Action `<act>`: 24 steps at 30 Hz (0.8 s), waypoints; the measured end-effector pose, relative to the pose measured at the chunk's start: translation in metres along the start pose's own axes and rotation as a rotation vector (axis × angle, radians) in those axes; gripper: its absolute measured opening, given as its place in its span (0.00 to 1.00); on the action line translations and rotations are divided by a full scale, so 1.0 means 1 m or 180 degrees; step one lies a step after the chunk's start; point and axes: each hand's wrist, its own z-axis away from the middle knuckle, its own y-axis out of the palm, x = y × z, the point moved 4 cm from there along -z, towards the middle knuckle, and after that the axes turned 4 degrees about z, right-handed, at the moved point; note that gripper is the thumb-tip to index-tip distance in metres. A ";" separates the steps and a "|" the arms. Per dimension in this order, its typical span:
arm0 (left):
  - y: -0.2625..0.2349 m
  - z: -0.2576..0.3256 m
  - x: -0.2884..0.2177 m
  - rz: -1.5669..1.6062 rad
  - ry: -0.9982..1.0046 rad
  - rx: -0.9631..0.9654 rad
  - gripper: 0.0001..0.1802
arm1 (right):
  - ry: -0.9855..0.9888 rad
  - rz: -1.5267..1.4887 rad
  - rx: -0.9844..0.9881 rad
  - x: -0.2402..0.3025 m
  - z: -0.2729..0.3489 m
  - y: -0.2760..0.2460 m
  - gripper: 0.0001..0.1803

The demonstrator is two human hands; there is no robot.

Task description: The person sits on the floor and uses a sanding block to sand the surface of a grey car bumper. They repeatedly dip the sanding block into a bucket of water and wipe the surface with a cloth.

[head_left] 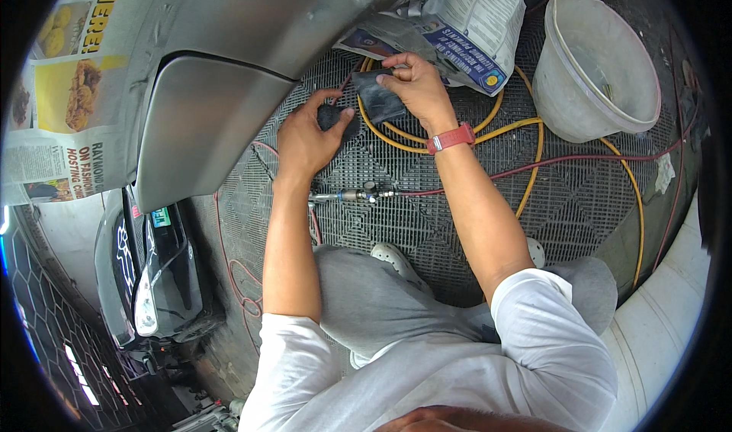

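Note:
My left hand [305, 141] curls its thumb and forefinger around a small black pad [329, 117]; its other fingers are mostly hidden. Close by on the right, my right hand [418, 89] pinches a dark grey sheet that looks like sandpaper [377, 100] between thumb and fingers. The sheet hangs flat toward the left hand, with a gap between the two hands. Just left of and beyond my hands is a smooth grey car body panel [206, 119], which neither hand touches. A red band circles my right wrist.
Newspaper [57, 127] covers the car at far left, and more printed sheets [476, 32] hang beyond my right hand. A whitish bucket [568, 89] stands at right. Yellow hose [526, 121] and red hose [564, 160] cross the black grid floor, near a metal air fitting [354, 195].

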 end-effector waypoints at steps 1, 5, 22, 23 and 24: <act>0.002 0.000 -0.003 -0.0004 0.0165 -0.0076 0.25 | -0.0013 0.0118 0.0030 -0.002 -0.001 0.001 0.17; 0.010 0.000 -0.013 -0.0208 0.0190 -0.0039 0.24 | -0.0081 -0.0005 0.0360 -0.003 -0.001 0.013 0.18; 0.035 -0.003 0.024 0.2010 -0.0753 0.0412 0.19 | 0.0226 -0.1026 0.1190 -0.019 0.017 0.032 0.24; 0.038 -0.003 0.024 0.2375 -0.1176 0.0554 0.19 | 0.0174 -0.0742 0.1121 -0.018 0.014 0.031 0.23; 0.036 -0.004 0.020 0.2345 -0.1137 0.0555 0.18 | 0.0123 -0.0459 0.1049 -0.015 0.011 0.031 0.23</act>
